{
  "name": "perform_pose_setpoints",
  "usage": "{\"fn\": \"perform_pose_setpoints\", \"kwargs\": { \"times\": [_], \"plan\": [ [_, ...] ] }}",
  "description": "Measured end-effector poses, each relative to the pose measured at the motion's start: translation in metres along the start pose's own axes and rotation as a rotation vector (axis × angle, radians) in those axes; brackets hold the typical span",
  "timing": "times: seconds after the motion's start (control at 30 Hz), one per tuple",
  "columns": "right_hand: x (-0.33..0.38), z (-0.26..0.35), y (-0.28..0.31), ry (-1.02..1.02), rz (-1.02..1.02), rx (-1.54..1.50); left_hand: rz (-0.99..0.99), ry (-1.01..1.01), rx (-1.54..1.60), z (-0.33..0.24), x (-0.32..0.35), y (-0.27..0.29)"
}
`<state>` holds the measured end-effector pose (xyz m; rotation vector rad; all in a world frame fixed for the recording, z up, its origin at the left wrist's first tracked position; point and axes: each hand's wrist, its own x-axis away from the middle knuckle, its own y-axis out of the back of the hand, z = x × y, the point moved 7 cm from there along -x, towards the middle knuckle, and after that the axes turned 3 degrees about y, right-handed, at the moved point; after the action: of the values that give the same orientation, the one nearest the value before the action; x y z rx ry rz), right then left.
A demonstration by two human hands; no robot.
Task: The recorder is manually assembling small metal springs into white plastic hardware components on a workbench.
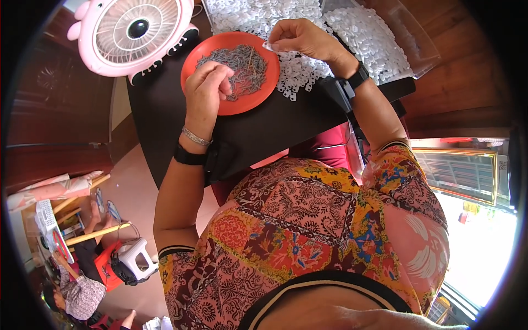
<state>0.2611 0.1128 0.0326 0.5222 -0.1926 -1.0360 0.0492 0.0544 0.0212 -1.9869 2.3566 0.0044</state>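
A round red plate [254,102] holds a heap of small grey screws [256,69], with a thin stick lying among them. My left hand [208,88] is over the plate's left part, its fingers curled together; whatever is in them is hidden. Beyond the plate's right rim, my right hand [308,41] pinches a small white plastic piece [269,47] between thumb and fingertips. Loose white plastic pieces [300,77] with holes lie spread on the dark table [258,135] below that hand.
Two clear trays piled with white pieces [366,44] stand at the back. A pink fan [137,33] stands at the far left. On the floor at the lower left are a white stool [135,261] and a red stool [107,267], with another person [82,297] nearby.
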Motion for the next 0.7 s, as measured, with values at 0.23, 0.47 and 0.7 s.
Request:
{"fn": "perform_pose_setpoints", "kwargs": {
  "times": [0.23,0.47,0.7],
  "plan": [
    [-0.012,0.045,-0.053,0.056,0.186,-0.308,0.083,0.023,-0.065,0.003,-0.001,-0.012],
    [-0.018,0.047,-0.066,0.091,0.192,-0.372,0.116,-0.005,-0.026,0.002,-0.003,-0.008],
    [-0.013,0.071,-0.067,0.338,0.042,-0.162,0.060,0.019,0.058,0.005,0.000,0.003]
  ]
}}
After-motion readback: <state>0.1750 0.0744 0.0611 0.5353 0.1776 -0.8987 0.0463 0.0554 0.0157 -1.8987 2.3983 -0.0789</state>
